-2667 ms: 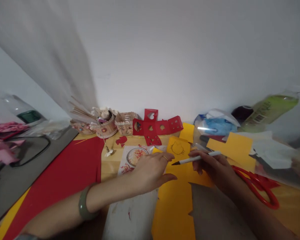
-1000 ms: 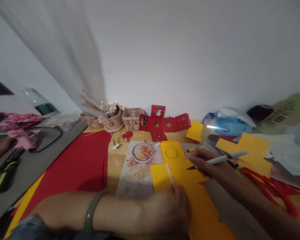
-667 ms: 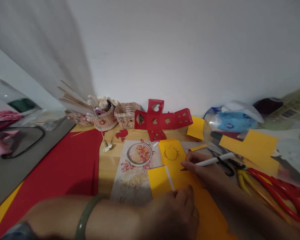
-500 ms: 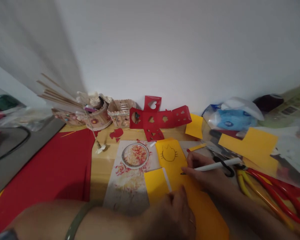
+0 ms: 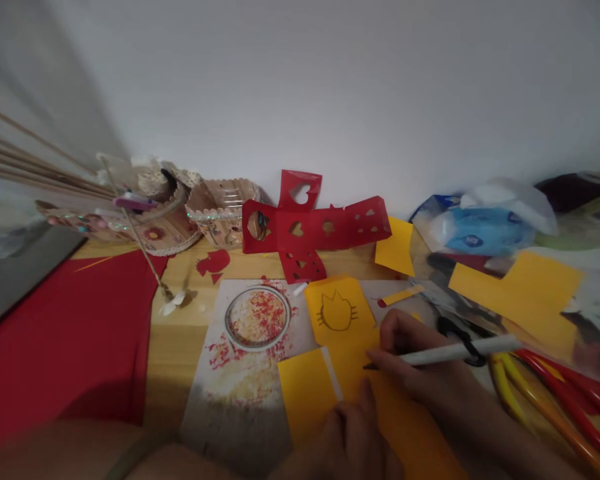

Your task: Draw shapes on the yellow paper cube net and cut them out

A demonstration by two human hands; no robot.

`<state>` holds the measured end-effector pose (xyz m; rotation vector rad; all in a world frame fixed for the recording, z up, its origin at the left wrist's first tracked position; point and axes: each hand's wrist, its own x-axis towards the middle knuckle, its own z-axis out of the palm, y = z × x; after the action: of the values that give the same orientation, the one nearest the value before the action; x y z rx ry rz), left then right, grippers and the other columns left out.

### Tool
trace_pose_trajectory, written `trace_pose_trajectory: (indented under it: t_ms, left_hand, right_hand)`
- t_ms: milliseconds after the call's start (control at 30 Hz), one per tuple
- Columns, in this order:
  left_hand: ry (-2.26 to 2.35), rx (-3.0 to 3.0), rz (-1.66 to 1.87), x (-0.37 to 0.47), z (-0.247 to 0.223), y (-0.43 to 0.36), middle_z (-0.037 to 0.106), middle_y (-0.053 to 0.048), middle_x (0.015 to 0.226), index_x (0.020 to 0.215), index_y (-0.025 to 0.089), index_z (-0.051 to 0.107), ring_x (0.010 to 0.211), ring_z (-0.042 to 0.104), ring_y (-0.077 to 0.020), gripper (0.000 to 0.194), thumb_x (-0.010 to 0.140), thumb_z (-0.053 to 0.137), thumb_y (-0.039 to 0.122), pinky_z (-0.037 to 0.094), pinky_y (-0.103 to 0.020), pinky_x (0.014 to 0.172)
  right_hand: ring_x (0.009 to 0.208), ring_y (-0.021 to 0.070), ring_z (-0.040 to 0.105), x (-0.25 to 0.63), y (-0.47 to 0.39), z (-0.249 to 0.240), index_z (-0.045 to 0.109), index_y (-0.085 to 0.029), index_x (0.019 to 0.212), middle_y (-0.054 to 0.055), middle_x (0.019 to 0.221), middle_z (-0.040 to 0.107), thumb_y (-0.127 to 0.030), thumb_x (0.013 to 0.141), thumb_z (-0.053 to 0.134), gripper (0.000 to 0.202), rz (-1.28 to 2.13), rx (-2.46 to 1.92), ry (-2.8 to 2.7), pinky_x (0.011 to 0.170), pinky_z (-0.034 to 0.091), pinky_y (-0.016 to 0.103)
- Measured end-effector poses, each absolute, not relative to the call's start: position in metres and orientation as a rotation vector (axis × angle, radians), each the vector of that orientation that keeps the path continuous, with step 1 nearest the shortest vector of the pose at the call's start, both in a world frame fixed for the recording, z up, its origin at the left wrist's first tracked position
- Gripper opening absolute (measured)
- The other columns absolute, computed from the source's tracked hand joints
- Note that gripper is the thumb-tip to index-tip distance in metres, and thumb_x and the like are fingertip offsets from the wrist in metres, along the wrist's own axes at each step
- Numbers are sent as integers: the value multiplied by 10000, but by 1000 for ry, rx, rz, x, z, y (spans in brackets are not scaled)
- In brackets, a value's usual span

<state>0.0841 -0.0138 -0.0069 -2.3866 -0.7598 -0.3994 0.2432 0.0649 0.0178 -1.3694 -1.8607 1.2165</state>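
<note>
My right hand (image 5: 425, 367) is closed round a white pen (image 5: 447, 352), its dark tip down at a sheet of yellow paper (image 5: 400, 413). Just left of it, my left hand (image 5: 357, 433) presses on the yellow paper, index finger stretched towards the pen tip and the other fingers curled. A cat's head outline (image 5: 337, 311) with ears and whiskers is drawn on the upper yellow panel. Along a fold of the left panel runs a white strip (image 5: 331, 372); my left hand hides its lower end.
A red cut-out paper box (image 5: 313, 230) leans by the wall, with wooden craft-stick baskets (image 5: 220, 212) beside it. A round metal ring (image 5: 257, 319) lies on stained white paper (image 5: 230, 393). Red sheets (image 5: 70, 340) lie left; red-and-yellow-handled scissors (image 5: 545, 380) and yellow scraps (image 5: 525, 287) lie right.
The camera view has shifted and come closer. Both hands stay at the yellow paper; the pen tip sits nearer my left index finger, which is now stretched further out.
</note>
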Motion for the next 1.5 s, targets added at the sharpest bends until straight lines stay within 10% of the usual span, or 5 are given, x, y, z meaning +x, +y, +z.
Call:
trace_pose_trajectory:
  t_ms: [1500]
  left_hand:
    - [-1119,-2229,-521,116,-50,-36,735,-66,919,676,158,552,555,581,-117,232,872,642,244,430,-228,481]
  right_hand:
    - [390,82,371,255,59,12,403,-238,590,-75,504,440,-259,750,648,293,1216,-1350,-1624,336,282,183]
